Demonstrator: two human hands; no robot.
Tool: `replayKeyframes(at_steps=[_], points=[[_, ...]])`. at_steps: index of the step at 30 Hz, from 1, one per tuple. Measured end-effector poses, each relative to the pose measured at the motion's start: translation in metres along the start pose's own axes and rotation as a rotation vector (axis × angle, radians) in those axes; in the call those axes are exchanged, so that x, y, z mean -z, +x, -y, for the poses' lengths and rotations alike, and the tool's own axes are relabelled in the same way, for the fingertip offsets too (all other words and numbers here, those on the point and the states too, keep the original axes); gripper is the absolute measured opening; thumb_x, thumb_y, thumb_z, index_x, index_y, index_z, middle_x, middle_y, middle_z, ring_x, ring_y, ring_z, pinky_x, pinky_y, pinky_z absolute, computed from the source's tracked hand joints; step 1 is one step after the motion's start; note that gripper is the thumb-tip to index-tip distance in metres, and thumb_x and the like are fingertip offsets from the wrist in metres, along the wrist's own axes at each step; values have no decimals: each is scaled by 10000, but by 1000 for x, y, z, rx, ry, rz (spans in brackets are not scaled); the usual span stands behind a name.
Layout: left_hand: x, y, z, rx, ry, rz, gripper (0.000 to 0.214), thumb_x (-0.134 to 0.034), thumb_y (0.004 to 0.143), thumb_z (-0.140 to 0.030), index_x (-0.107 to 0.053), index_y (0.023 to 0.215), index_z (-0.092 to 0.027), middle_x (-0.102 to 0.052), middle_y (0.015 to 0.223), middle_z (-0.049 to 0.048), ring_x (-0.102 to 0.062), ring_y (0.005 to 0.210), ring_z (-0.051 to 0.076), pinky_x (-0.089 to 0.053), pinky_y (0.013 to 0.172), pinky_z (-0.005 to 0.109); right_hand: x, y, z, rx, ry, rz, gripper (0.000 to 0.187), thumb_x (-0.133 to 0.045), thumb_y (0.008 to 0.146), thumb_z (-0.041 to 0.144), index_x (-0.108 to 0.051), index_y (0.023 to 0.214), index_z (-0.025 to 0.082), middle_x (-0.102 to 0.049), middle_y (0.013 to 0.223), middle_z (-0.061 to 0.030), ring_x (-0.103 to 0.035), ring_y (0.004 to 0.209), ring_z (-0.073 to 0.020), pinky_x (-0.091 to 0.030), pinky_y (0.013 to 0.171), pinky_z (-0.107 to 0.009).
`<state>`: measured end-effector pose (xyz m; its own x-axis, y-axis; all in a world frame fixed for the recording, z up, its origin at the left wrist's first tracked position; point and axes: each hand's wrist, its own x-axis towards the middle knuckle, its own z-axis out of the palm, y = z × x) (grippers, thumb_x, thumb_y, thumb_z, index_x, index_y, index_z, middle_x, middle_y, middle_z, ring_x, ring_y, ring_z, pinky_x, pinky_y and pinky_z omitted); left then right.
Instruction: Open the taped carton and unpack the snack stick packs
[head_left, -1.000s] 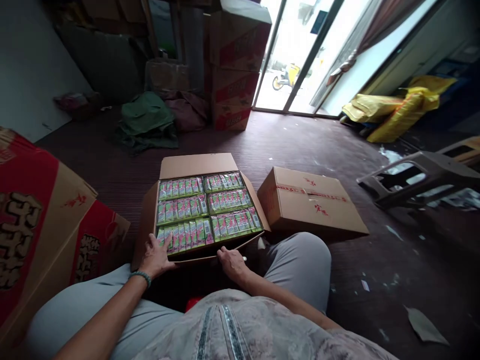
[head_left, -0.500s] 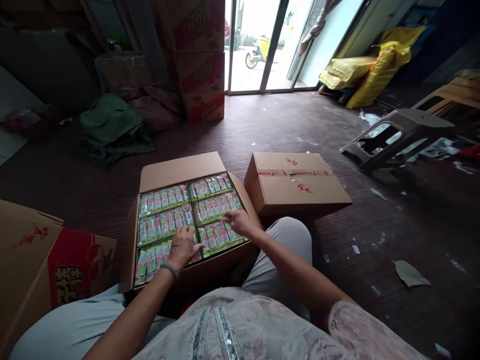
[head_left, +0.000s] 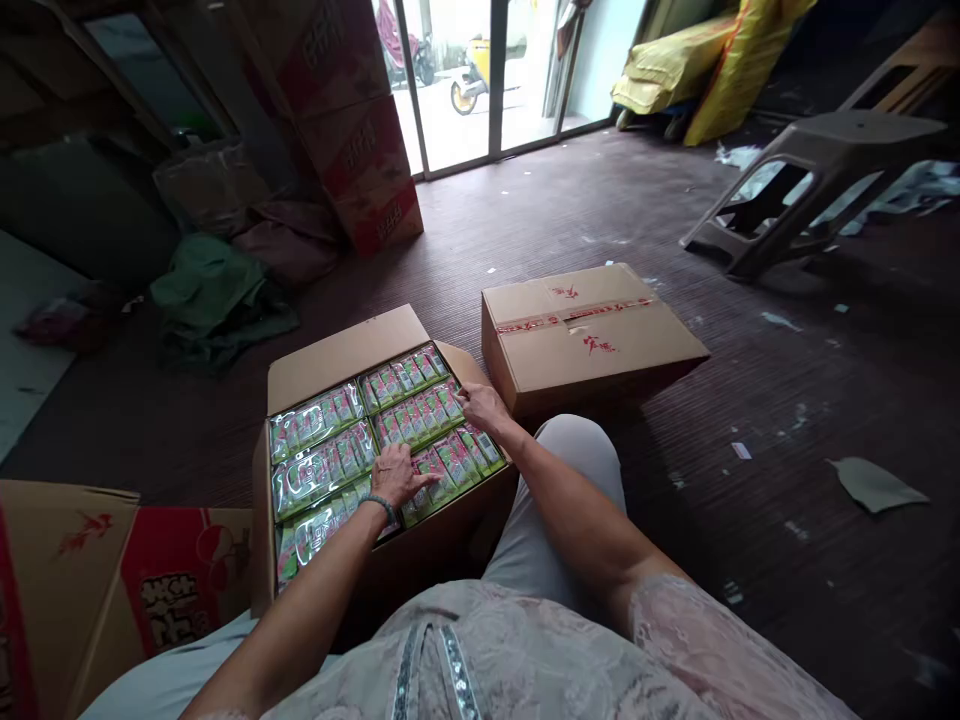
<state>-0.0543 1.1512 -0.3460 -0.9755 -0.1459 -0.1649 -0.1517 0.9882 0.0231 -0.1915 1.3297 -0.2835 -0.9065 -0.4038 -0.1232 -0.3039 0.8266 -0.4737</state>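
The open carton [head_left: 457, 530] sits at eleven o'clock from the torso, probably for two-handed reach; the left hand [head_left: 397, 478] rests loosely on the packs [head_left: 409, 420], clasping nothing visible; whether the right hand [head_left: 486, 408] pinches any, I cannot tell; pack rows run lengthwise, eight to two o'clock; the far flap [head_left: 345, 358] points toward eleven.

On the floor [head_left: 547, 215] before the person's knee [head_left: 581, 460] stands an open carton [head_left: 337, 362], with packets [head_left: 324, 465] lying inside in two columns, three rows each — the left hand [head_left: 395, 475] over the near middle, the right hand [head_left: 482, 408] by the right edge. Right of it sits a closed carton [head_left: 592, 350]; left, another box [head_left: 184, 565]. Behind, left to right: a cloth heap [head_left: 214, 290], stacked boxes [head_left: 360, 150], a door [head_left: 496, 80], sacks [head_left: 675, 75]. A stool [head_left: 817, 165] stands far right — nearer, a leaf [head_left: 877, 485] lies on the floor
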Motion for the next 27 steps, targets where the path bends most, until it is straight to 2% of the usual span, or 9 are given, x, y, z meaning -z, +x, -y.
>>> replayKeyframes(at_steps=[2,6,10,12,17,23,27], points=[[0,1,-6,1,30,-9,641,-381,841,-713,-605,930,-119,-575,963,144,-533,956,294,-417,800,379,-1,-2,-4,4,-21,-7,313,-419,951,363,-669,1062,209,-708,1022,-87,-640,927,-186,-418,714,-235],[0,-8,-12,-21,22,-67,423,-434,908,-551,-611,897,-167,-601,953,106,-543,973,273,-391,797,369,-4,-12,-12,58,-112,23,265,-467,908,290,-704,995,211,-715,954,-88,-641,884,-200,-415,697,-252],[2,-16,-7,-79,43,-111,353,-334,976,-372,-611,895,-169,-620,922,99,-555,921,243,-367,791,357,-18,-20,-7,256,-207,118,228,-538,881,338,-726,963,240,-710,996,-58,-615,944,-189,-417,737,-240],[5,-19,-5,-97,43,-108,358,-307,983,-324,-613,893,-162,-627,910,103,-557,903,239,-363,791,355,-28,-22,-2,339,-258,161,205,-582,856,329,-735,937,219,-710,986,-67,-605,949,-196,-418,776,-249],[11,-34,-6,-123,34,-127,345,-330,976,-336,-614,917,-148,-622,929,114,-545,911,250,-370,821,361,-41,-28,3,437,-337,166,235,-545,876,298,-730,914,157,-695,986,-107,-593,939,-211,-420,791,-273],[11,-63,-10,-202,42,-164,263,-433,939,-336,-614,950,-146,-606,944,117,-530,915,265,-397,821,367,-40,-60,-4,477,-390,149,229,-484,869,157,-711,861,128,-677,945,-119,-595,883,-206,-420,711,-278],[11,-64,-8,-246,46,-142,246,-456,930,-323,-610,979,-138,-605,955,129,-531,923,272,-403,831,378,-42,-74,-10,497,-418,146,235,-465,903,172,-691,886,111,-659,934,-127,-589,875,-208,-416,724,-293]])
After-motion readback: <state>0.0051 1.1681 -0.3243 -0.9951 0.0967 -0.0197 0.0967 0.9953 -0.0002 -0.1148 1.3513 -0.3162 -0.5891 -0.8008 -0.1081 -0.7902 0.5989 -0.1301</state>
